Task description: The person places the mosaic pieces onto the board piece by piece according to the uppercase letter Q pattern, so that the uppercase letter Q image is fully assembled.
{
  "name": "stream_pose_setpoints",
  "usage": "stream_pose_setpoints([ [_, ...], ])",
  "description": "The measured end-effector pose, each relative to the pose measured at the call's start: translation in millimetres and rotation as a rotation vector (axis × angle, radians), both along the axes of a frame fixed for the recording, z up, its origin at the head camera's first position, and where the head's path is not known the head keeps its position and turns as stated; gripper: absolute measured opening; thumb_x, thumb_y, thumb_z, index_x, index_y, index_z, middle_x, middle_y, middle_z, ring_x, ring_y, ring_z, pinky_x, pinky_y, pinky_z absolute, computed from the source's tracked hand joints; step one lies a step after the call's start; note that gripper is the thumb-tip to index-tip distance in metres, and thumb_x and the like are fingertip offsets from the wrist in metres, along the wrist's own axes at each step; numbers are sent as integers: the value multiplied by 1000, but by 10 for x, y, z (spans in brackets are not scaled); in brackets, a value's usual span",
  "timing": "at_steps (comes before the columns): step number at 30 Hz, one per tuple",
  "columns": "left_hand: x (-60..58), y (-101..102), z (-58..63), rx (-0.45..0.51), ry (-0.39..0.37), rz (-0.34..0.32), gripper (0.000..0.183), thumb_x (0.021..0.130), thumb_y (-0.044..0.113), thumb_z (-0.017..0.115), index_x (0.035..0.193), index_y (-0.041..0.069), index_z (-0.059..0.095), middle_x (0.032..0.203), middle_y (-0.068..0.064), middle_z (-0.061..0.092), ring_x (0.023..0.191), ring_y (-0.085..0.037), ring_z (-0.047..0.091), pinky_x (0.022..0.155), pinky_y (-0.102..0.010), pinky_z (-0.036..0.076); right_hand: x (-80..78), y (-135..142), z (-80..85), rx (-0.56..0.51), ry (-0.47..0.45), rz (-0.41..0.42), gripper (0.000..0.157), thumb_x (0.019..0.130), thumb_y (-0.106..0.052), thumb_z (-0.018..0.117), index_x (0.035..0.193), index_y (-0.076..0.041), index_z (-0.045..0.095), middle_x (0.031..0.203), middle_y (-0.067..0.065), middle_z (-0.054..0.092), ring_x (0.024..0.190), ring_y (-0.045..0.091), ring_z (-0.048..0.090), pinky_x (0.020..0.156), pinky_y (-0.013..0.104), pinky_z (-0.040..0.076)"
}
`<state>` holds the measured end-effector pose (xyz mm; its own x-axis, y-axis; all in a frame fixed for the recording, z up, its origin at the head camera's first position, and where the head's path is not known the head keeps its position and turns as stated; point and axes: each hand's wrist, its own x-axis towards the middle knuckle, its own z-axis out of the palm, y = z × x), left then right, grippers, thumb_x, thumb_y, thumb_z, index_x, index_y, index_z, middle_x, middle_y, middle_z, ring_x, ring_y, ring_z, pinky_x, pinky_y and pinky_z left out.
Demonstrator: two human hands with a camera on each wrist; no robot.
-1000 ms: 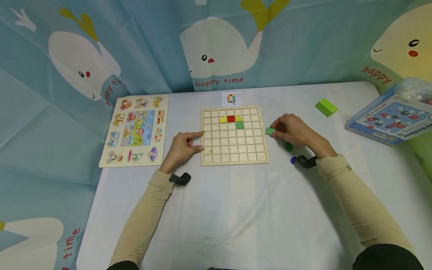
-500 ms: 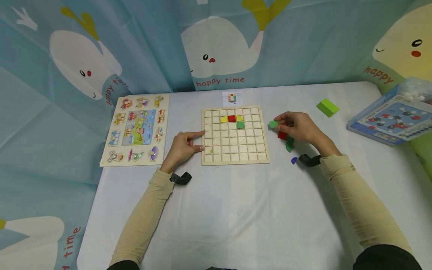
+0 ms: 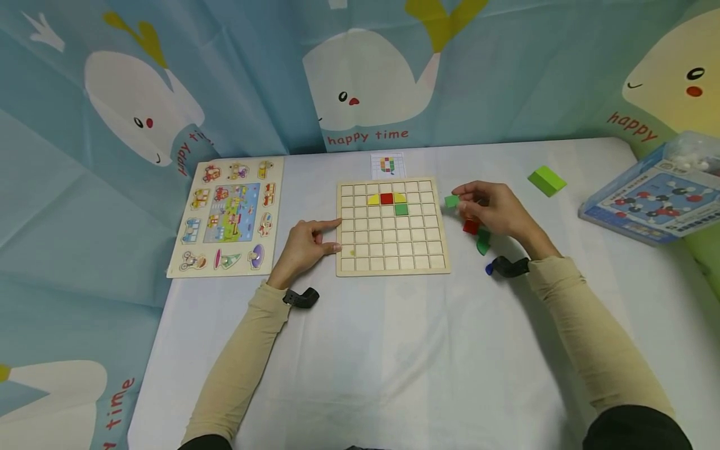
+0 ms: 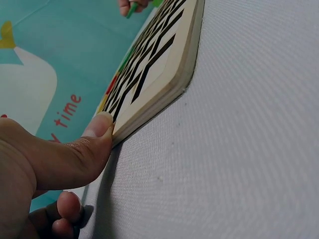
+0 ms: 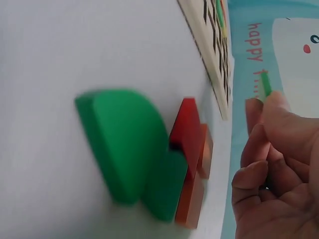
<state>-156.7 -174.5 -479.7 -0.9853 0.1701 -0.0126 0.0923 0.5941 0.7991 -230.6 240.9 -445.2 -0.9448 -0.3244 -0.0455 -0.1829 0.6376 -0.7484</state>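
Note:
In the head view, my right hand (image 3: 490,207) pinches a small green square tile (image 3: 452,201) just off the right edge of a wooden grid board (image 3: 394,272). Yellow pieces, a red tile (image 3: 386,199) and a green tile (image 3: 401,209) sit in cells near the board's far side. My left hand (image 3: 302,248) touches the board's left edge with its forefinger and thumb. Below my right hand lie a red block (image 3: 470,227) and a green rounded piece (image 3: 483,242). The right wrist view shows green rounded blocks (image 5: 127,139) beside red and orange-brown ones.
A pattern card (image 3: 387,165) lies behind the board. To the left is a picture puzzle board (image 3: 270,250). A bright green block (image 3: 547,180) and a blue box (image 3: 652,194) stand at the right. A small blue piece (image 3: 489,269) is beside my right wrist.
My right hand, with the green tile, moved right and slightly away from me, then a little back toward the board. The red block has come into sight. My left hand stayed still.

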Motion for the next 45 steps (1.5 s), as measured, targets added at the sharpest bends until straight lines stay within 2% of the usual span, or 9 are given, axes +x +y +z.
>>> stream_pose_setpoints([
  [4,3,-1,-5,-2,3,2,55,85,13,91,137,14,73,63,1,45,68,-20,40,83,-34,33,-10,-61,-4,-61,2,6,29,106,-16,68,131,-2,70,113,18,70,84,18,64,68,19,51],
  [8,6,-3,-4,-2,2,4,55,85,13,91,137,14,73,63,0,45,69,-20,40,81,-34,33,-9,-144,30,-83,-7,20,31,106,-16,67,132,-1,70,119,21,71,82,23,64,66,22,52],
  [13,3,-4,4,2,1,2,56,85,12,91,138,14,73,63,0,45,69,-21,40,85,-35,34,-3,-238,68,-73,-9,23,28,106,-16,67,131,-2,71,125,19,71,87,30,65,66,23,51],
  [18,-1,1,5,2,-2,2,56,85,12,91,137,13,73,62,1,45,68,-20,40,91,-35,34,-3,-295,74,-73,-5,30,26,106,-17,68,128,-5,72,122,16,71,95,20,63,74,19,49],
  [21,1,0,9,2,-7,4,56,85,12,91,137,14,73,62,1,45,68,-20,40,86,-35,34,-12,-330,65,-83,9,44,26,106,-16,68,128,-5,73,122,16,72,98,12,62,83,18,48],
  [25,2,-5,13,8,-8,5,55,85,12,91,137,14,73,63,0,46,67,-20,41,82,-34,33,-28,-381,55,-89,30,65,25,105,-15,69,127,-3,73,123,16,72,98,8,61,88,19,48],
  [33,-3,0,10,8,-7,-2,55,86,13,90,138,14,72,62,0,45,67,-21,41,87,-35,34,-40,-471,35,-72,19,96,27,105,-15,69,129,-4,72,121,14,71,101,16,60,89,26,47],
  [39,5,0,22,11,-6,-2,56,85,13,90,138,13,72,64,-1,46,68,-21,41,82,-34,34,-41,-525,40,-94,12,121,26,105,-17,69,128,-4,71,121,14,70,102,16,59,91,28,48],
  [45,16,-3,23,18,-13,1,56,85,13,90,138,14,72,66,-1,47,71,-21,41,75,-33,32,-42,-588,32,-82,-12,140,24,103,-15,72,124,-3,72,117,14,70,100,18,59,86,26,47],
])
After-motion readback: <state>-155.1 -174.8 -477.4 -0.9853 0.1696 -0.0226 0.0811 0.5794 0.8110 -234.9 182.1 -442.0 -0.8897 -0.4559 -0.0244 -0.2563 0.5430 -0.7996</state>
